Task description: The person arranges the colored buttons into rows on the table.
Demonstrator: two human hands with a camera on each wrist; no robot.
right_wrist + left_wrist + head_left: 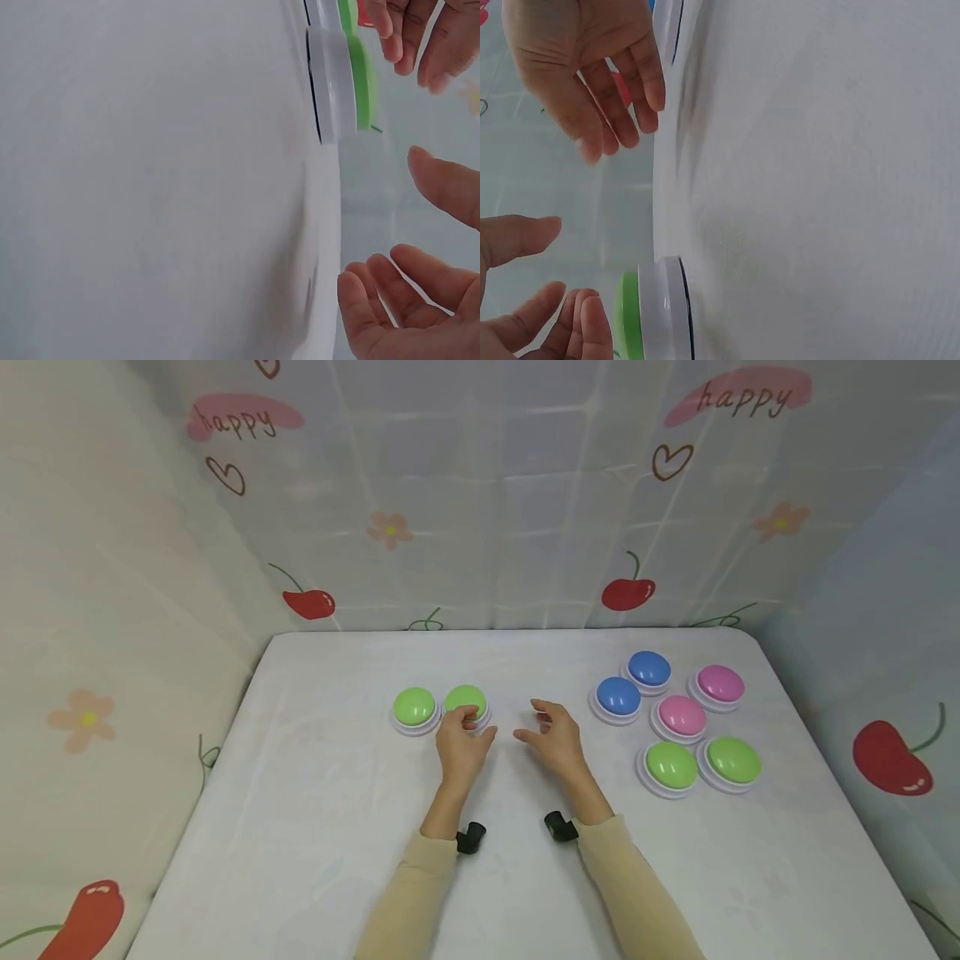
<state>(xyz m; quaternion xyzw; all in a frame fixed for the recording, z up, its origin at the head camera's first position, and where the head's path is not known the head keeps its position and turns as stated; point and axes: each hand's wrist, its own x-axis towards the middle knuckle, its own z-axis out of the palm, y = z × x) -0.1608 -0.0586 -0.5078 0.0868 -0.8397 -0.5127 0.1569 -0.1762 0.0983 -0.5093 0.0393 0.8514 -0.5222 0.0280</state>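
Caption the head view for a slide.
Hands above a white table, two green domed buttons at left and six blue, pink and green ones at right.

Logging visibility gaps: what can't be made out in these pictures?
Head: part of the second green button from the left, behind the left hand.
Left wrist: part of the lower green button, cut by the bottom edge.
Left wrist: most of the upper white base, cut by the top edge.
Right wrist: part of the upper green button, cut by the top edge.
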